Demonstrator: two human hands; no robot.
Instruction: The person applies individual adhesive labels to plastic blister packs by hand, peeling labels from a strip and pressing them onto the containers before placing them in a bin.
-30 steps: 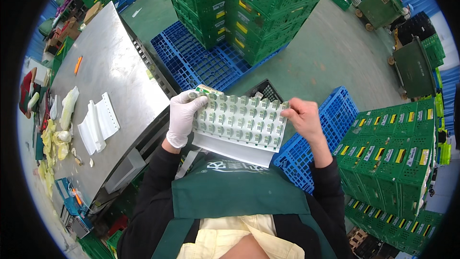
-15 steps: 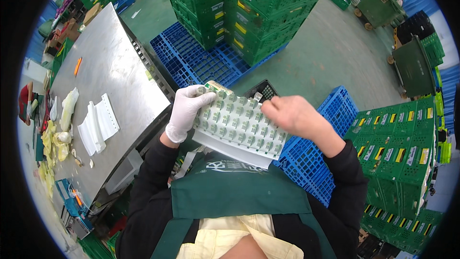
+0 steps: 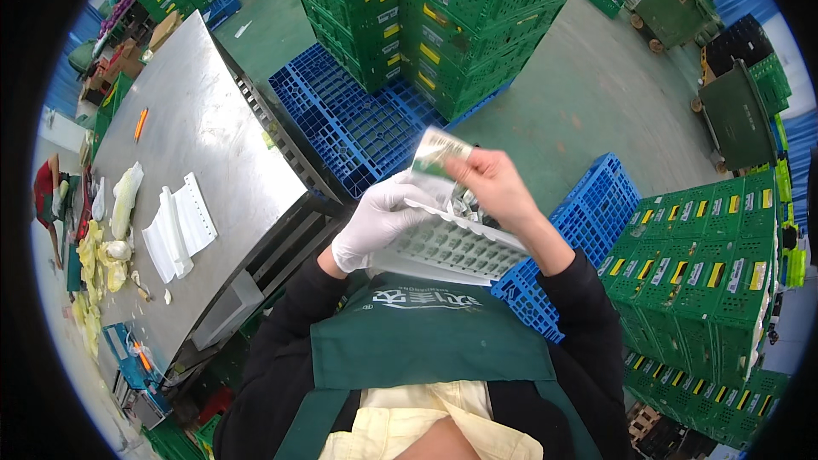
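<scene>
Two hands, gloved left hand [image 3: 375,220] on white tray [image 3: 456,247], right hand [image 3: 490,187] pinching green-white label [image 3: 437,156]

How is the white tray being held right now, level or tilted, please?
Tilted: the tray slopes down to the right, gripped by the gloved left hand.

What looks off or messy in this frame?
Pale leaf trimmings lie strewn along the steel table's left edge. The white tray tilts steeply between the hands, left hand under it, right hand pulling film.
</scene>
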